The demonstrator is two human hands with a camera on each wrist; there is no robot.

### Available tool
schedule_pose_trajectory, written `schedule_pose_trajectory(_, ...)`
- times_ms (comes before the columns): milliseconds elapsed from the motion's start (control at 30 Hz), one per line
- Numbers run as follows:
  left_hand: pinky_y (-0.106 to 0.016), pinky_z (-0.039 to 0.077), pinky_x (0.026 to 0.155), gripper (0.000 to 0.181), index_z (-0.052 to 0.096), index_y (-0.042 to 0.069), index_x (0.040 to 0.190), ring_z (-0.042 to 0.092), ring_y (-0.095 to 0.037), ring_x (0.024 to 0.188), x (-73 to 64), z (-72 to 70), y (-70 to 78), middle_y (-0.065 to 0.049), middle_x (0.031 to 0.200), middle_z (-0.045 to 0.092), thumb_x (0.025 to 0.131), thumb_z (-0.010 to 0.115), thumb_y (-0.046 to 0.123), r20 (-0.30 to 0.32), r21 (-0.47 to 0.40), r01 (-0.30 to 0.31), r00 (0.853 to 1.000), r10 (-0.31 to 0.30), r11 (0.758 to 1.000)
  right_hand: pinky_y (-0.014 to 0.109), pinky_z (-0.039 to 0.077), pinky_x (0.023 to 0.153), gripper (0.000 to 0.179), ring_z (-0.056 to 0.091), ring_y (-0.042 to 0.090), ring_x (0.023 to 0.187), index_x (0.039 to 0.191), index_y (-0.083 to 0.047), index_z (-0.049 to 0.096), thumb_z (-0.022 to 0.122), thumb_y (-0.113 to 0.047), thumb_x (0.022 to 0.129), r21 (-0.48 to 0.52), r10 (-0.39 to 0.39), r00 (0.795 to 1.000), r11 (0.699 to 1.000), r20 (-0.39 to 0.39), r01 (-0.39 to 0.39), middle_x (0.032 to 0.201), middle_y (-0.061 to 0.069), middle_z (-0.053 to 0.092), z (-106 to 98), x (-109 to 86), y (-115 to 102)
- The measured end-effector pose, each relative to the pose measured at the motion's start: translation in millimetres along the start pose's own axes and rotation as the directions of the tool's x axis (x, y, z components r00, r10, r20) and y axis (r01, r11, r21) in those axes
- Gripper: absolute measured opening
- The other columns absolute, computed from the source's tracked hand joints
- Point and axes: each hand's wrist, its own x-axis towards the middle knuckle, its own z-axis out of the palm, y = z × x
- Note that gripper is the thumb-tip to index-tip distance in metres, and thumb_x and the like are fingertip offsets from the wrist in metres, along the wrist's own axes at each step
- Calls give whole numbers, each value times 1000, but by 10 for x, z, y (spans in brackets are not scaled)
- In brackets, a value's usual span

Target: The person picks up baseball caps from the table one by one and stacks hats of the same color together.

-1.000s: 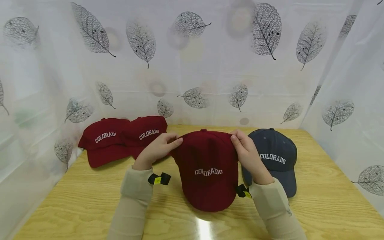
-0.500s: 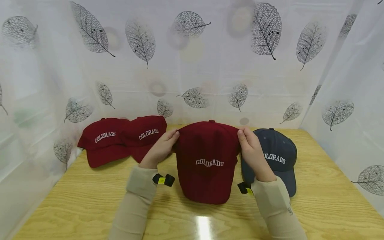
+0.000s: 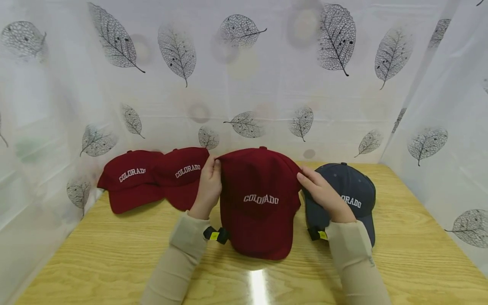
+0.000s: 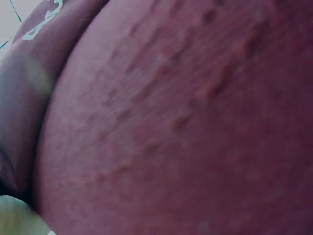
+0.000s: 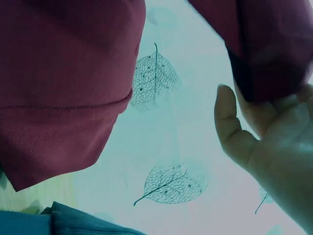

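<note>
A dark red baseball cap [image 3: 257, 182] with white COLORADO lettering hangs upright over the table, its brim pointing down. At its upper left side my left hand [image 3: 207, 184] pinches the fabric between thumb and fingers. My right hand [image 3: 328, 195] touches the cap's right side with extended fingers. The right wrist view shows that thumb [image 5: 227, 117] standing apart from the cap [image 5: 63, 88], while the other fingertips are partly hidden behind a fold. Close-up red fabric with the stitched brim [image 4: 186, 127] fills most of the left wrist view, which does not show the left fingers.
Two matching red caps, one at the far left [image 3: 131, 180] and one overlapping it [image 3: 183, 173], rest on the wooden table [image 3: 411, 237]. Behind my right hand sits a navy cap [image 3: 347, 186], partly covered. A leaf-printed white curtain [image 3: 267, 93] encloses the back and sides.
The held cap has risen slightly and shifted a little left. My left hand has turned more upright at its edge. The right thumb and fingers have loosened and slid down its right side.
</note>
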Motion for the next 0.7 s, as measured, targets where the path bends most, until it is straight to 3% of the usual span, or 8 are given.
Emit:
schedule_pose_trajectory(100,-26,31,64,25,41,-3,84,38,-13,69,3,0,-19,-4,75,38,96,29,16,4,-43,14,1000,-14,999,25,41,69,16,51,15,75,92,5,50,36,-4,95,-15,-3,1000,1000,7,3,80,6,53,-33,-5,45)
schedule_pose_trajectory(200,-26,30,63,23,39,-1,80,36,-13,68,13,-4,-57,-4,74,36,96,31,13,31,-51,54,998,-52,997,28,42,62,15,51,17,67,86,5,52,41,-1,93,-92,5,999,996,-44,-9,73,7,53,-30,4,30)
schedule_pose_trajectory(333,-26,30,58,23,40,0,78,35,-14,62,37,-11,-174,-5,71,35,96,33,13,64,1,129,990,-129,992,31,42,61,17,53,17,64,84,2,55,44,-6,93,-222,70,990,970,-124,-97,71,7,55,-24,26,52)
schedule_pose_trajectory(533,-27,33,49,20,44,0,84,36,-15,52,40,-20,-374,-6,67,36,96,35,14,106,80,265,956,-273,961,32,42,64,19,55,17,66,89,1,58,46,-13,93,-310,165,970,926,-176,-213,72,5,58,-30,39,212)
schedule_pose_trajectory(700,-26,33,48,19,43,2,82,37,-14,52,34,-8,-497,-6,67,36,96,36,13,125,107,317,936,-330,942,33,40,62,18,53,18,65,88,-1,57,46,-14,93,-357,221,956,892,-191,-277,71,5,56,-22,58,340)
